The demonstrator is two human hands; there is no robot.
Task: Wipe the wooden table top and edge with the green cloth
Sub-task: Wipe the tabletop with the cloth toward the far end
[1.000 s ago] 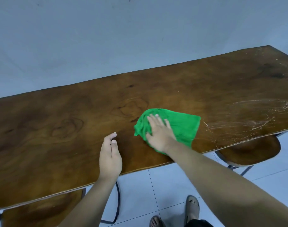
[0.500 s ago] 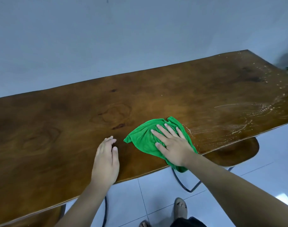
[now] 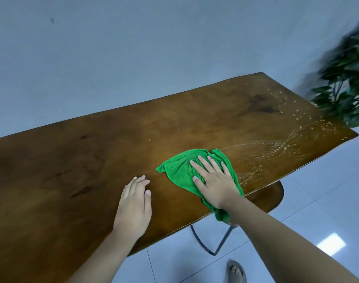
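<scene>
A long brown wooden table runs from lower left to upper right. The green cloth lies crumpled near the table's front edge, and one corner hangs over that edge. My right hand presses flat on the cloth with fingers spread. My left hand rests flat on the bare wood to the left of the cloth, holding nothing. Wet streaks and droplets cover the wood to the right of the cloth.
A wooden stool with a dark metal frame stands under the front edge below the cloth. A leafy green plant is at the table's far right end. A pale wall runs behind the table. My sandalled foot is on the white tiled floor.
My right hand has slid the cloth toward the front edge, so a corner now hangs over it. The view has turned right, bringing the plant in. My left hand stays flat on the wood.
</scene>
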